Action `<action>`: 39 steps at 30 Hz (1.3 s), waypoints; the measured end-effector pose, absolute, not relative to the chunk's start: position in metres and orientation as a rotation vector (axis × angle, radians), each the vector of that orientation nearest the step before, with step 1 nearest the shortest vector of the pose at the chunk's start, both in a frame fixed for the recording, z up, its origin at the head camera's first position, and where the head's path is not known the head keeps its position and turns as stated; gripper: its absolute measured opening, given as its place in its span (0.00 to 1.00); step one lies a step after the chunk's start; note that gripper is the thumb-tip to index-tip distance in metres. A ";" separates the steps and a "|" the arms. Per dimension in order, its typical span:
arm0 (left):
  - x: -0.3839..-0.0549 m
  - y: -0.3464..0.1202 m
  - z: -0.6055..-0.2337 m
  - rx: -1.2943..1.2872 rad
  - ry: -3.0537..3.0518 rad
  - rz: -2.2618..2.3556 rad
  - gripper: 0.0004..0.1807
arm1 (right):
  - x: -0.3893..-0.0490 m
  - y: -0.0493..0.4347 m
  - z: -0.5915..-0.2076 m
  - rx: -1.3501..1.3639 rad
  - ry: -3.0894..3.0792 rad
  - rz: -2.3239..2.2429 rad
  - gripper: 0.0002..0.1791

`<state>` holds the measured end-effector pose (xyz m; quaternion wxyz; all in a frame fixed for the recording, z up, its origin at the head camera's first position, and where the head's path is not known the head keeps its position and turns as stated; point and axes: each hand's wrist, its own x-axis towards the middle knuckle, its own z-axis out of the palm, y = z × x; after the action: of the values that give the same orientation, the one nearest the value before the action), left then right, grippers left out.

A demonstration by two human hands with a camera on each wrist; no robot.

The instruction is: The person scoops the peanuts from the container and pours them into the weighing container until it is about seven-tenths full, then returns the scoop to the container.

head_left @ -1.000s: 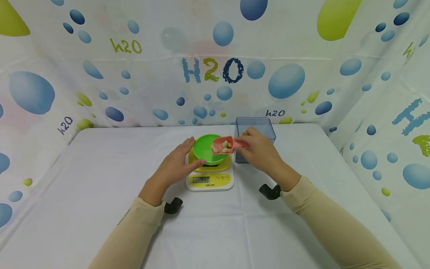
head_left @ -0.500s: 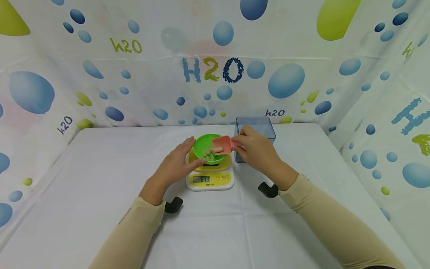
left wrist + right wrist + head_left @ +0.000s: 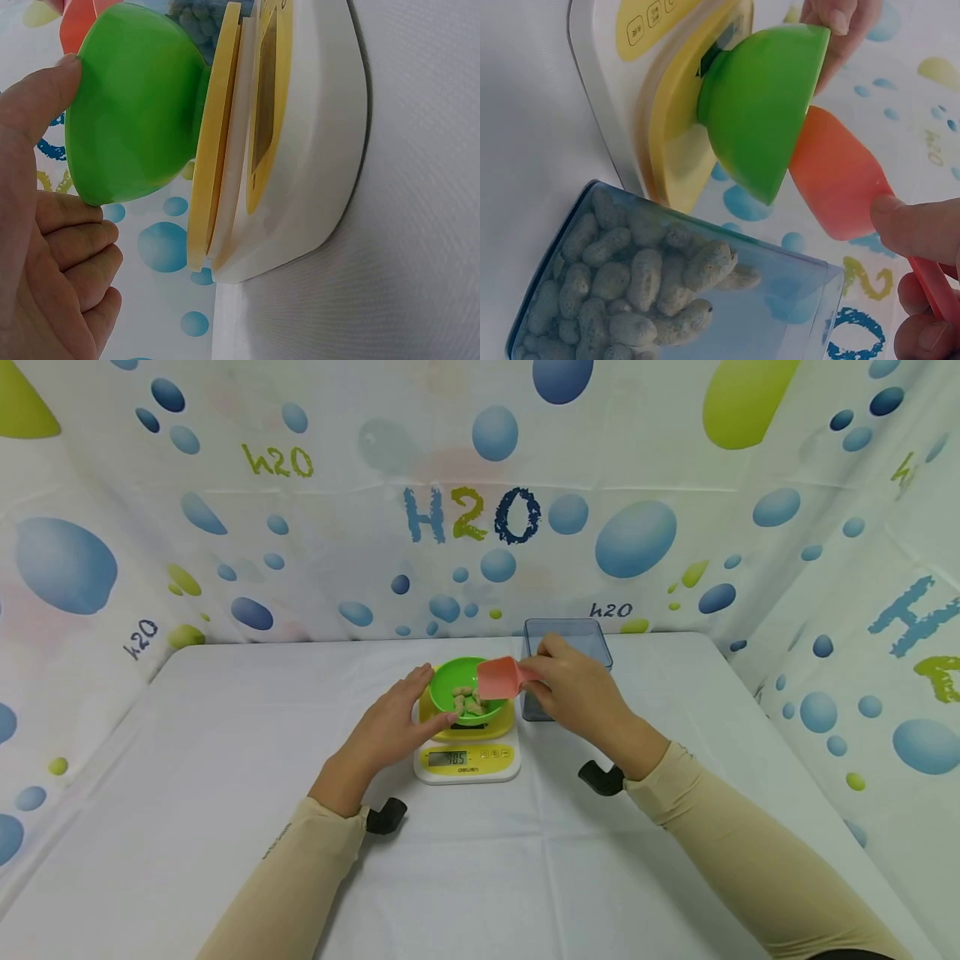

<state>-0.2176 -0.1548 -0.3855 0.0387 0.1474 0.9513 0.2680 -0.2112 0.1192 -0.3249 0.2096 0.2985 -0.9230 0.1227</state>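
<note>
A green bowl (image 3: 452, 675) with several peanuts (image 3: 470, 706) in it stands on the yellow platform of a white kitchen scale (image 3: 468, 763), whose display shows digits. My left hand (image 3: 390, 727) spans the bowl's left side, fingers fairly straight; thumb and forefinger touch its rim in the left wrist view. With my right hand (image 3: 581, 693) I grip the handle of a coral-pink scoop (image 3: 497, 679). The scoop is tipped over the bowl's right rim, its underside showing to the head camera, its inside hidden there.
A clear bluish plastic box (image 3: 573, 632) stands right of the scale, partly behind my right hand. In the right wrist view it holds many peanuts (image 3: 622, 285). A white cloth covers the table (image 3: 285, 727), with a printed curtain (image 3: 337, 552) behind.
The scoop has tipped leftward and down over the bowl. Peanuts that lay in it are now in the bowl. The scale's digits have changed; my left hand has stayed put.
</note>
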 end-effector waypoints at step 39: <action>-0.244 -0.067 -0.340 0.692 2.850 0.799 0.46 | -0.235 0.216 -0.290 0.544 -2.643 0.427 0.17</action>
<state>-0.2444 -0.0675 -0.3402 0.0509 0.2275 0.9363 0.2626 -0.2352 0.2165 -0.2902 0.2035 0.1950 -0.9471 0.1532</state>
